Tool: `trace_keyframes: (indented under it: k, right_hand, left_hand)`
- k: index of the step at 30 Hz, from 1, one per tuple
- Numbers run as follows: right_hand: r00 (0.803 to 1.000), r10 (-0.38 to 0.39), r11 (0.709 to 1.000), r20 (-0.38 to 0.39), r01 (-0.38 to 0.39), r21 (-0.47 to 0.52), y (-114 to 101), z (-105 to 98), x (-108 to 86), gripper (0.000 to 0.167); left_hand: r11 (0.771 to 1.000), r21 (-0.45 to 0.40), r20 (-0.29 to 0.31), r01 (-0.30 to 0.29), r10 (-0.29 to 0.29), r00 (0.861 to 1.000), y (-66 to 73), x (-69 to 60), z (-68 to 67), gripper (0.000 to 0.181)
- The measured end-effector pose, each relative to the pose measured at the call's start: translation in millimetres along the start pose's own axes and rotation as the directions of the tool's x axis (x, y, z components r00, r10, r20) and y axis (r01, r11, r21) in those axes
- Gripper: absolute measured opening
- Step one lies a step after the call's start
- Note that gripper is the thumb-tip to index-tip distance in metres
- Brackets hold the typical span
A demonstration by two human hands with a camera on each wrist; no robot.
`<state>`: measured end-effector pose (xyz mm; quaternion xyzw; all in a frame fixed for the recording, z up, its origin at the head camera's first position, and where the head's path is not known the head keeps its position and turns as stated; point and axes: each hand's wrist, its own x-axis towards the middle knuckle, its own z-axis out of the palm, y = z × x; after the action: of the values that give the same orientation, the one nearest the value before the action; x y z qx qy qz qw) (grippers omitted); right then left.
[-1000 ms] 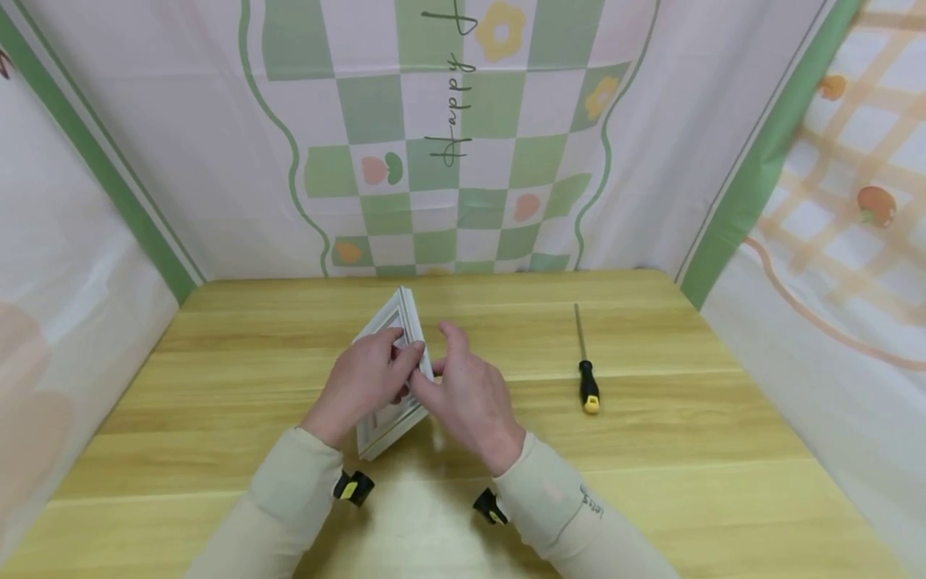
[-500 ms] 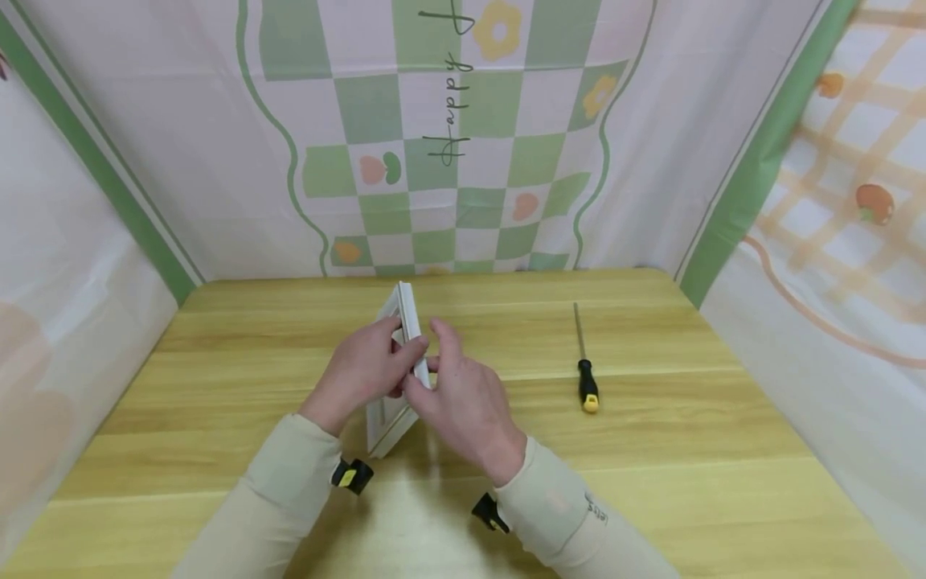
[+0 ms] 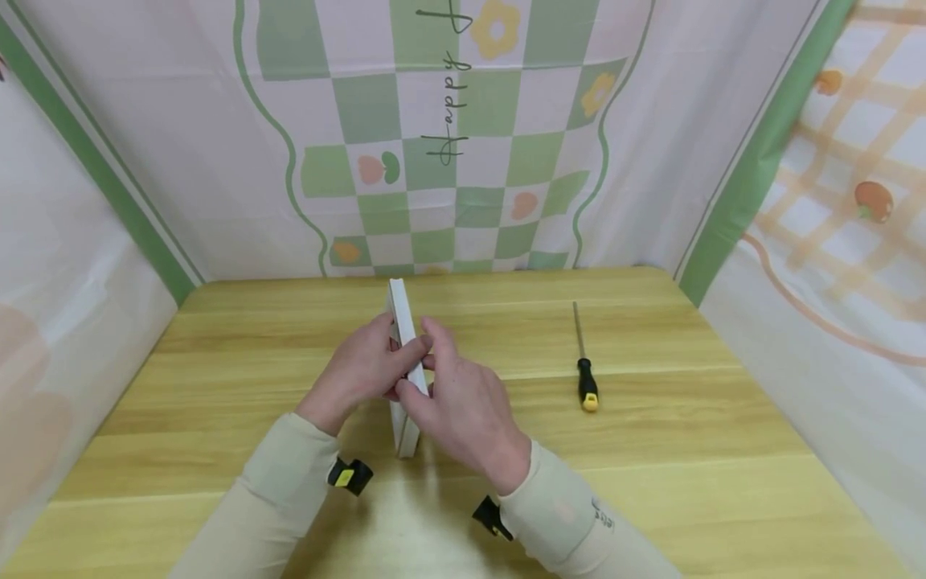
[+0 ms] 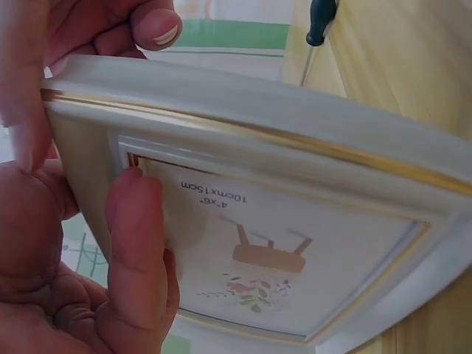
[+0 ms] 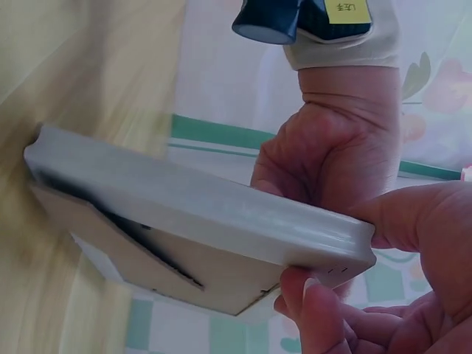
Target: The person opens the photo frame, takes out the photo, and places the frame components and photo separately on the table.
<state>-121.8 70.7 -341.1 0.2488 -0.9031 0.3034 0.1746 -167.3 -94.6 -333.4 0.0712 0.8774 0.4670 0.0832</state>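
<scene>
A white picture frame (image 3: 407, 338) with gold trim stands on edge between the two hands in the head view. In the left wrist view its front shows a printed insert (image 4: 258, 254) behind the pane. The right wrist view shows its brown backing (image 5: 214, 276) and a support leg (image 5: 110, 228) lying at an angle off it. My left hand (image 3: 358, 370) grips the frame, thumb over the edge and fingertips on the front side. My right hand (image 3: 466, 394) pinches the edge nearest it, a finger against the back. Whether the frame touches the table cannot be told.
A screwdriver (image 3: 587, 386) with a black and yellow handle lies on the wooden table (image 3: 651, 498) to the right. Patterned cloth (image 3: 485, 161) hangs behind the table and along both sides. Black camera mounts (image 3: 350, 476) sit at the wrists.
The picture frame has turned about its upright axis, so its front has swung out of the head view and mostly its edge shows. Both hands keep their hold; the screwdriver stays put.
</scene>
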Motion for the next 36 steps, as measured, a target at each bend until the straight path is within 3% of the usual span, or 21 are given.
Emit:
trace_keyframes:
  k: [8, 17, 24, 36]
  right_hand:
    - [0.999, -0.034, 0.999, 0.009, 0.034, 0.012, -4.7, -2.4, -3.5, 0.073]
    - [0.996, 0.031, 0.998, 0.078, -0.034, 0.048, -7.9, -4.4, -4.3, 0.076]
    - [0.989, 0.081, 0.989, 0.126, -0.096, 0.116, -3.2, -6.4, -3.5, 0.054]
    - [0.988, 0.099, 0.993, 0.117, -0.091, -0.072, 14.6, -1.0, -1.6, 0.035]
  left_hand:
    - [1.0, 0.004, -0.012, 0.003, -0.003, 1.0, -3.5, -1.7, -0.9, 0.038]
    - [1.0, -0.012, -0.032, 0.028, -0.029, 0.999, -7.2, -4.3, -1.9, 0.034]
    - [0.991, -0.121, -0.001, 0.065, -0.066, 0.998, -10.9, -6.8, -3.0, 0.05]
    - [0.991, -0.122, -0.012, 0.05, -0.052, 0.999, -16.3, -8.7, -5.1, 0.058]
